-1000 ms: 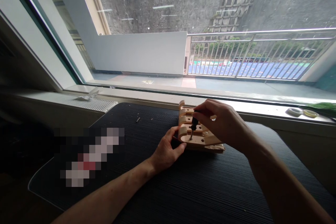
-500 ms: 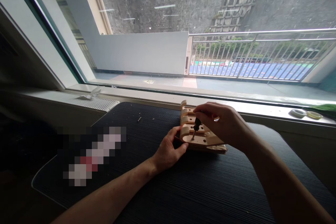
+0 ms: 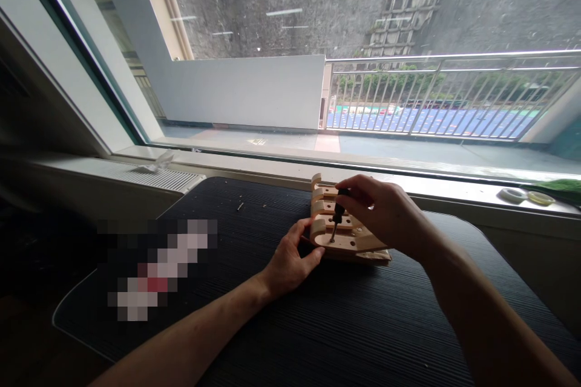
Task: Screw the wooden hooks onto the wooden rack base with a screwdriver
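My right hand (image 3: 380, 201) is closed around the dark handle of a screwdriver (image 3: 338, 215). The tool leans slightly, its thin shaft pointing down into a hole in the nearest strip of a pale wooden piece with curved hooks (image 3: 343, 243). Several such hooked strips sit in a row, with round holes along them. At the piece's near left corner, my left hand (image 3: 288, 259) grips the edge, thumb in front and fingers on the left side. Whether a screw sits under the tip is too small to make out. Something brown and flat lies beneath the wood.
The dark table (image 3: 254, 338) carries a small metal bit (image 3: 240, 207) and a pixelated patch at left. Behind it runs a window sill (image 3: 272, 167) with two tape rolls (image 3: 514, 195) on the right. A crumpled clear plastic bag (image 3: 157, 163) rests on the vent at left.
The screwdriver handle shows more between my right fingers, which have shifted their hold slightly. The tip stays in the same hole, and my left hand keeps its place.
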Demonstrator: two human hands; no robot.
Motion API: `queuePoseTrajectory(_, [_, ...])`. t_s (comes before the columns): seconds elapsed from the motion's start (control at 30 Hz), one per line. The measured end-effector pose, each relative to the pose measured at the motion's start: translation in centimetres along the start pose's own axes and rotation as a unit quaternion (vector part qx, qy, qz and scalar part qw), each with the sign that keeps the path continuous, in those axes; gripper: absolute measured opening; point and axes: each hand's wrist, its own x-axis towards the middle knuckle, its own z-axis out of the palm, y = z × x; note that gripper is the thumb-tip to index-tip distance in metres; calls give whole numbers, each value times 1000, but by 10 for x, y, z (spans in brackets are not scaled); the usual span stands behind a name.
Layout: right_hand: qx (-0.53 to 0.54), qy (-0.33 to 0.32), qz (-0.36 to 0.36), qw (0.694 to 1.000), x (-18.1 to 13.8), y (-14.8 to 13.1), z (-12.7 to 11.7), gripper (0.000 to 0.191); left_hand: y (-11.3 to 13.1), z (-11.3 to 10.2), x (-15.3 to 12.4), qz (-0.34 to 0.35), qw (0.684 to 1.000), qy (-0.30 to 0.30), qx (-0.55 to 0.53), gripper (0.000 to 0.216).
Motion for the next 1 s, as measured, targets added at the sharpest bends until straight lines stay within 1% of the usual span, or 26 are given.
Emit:
queuePoseTrajectory(0.17, [-10,24,-17,1000,2,0,1,16,-2,0,0,1,1000,1,5,45])
queuePoseTrajectory(0.27, [-7,26,-34,999,3,0,1,15,-1,0,0,5,1000,3,5,45])
queuePoseTrajectory(0.43, [-8,-2,-56,998,2,-1,1,22,0,0,0,4,1000,5,-5,45])
queuePoseTrajectory(0.57, [18,-27,-74,997,1,-3,2,28,1,-1,1,5,1000,5,-12,45])
queuePoseTrajectory(0.73, [38,-14,-68,997,0,-2,4,29,4,-1,1,6,1000,3,-12,45])
queuePoseTrajectory(1.0, [31,-1,-45,999,1,-2,1,24,2,0,0,-1,1000,2,-1,44])
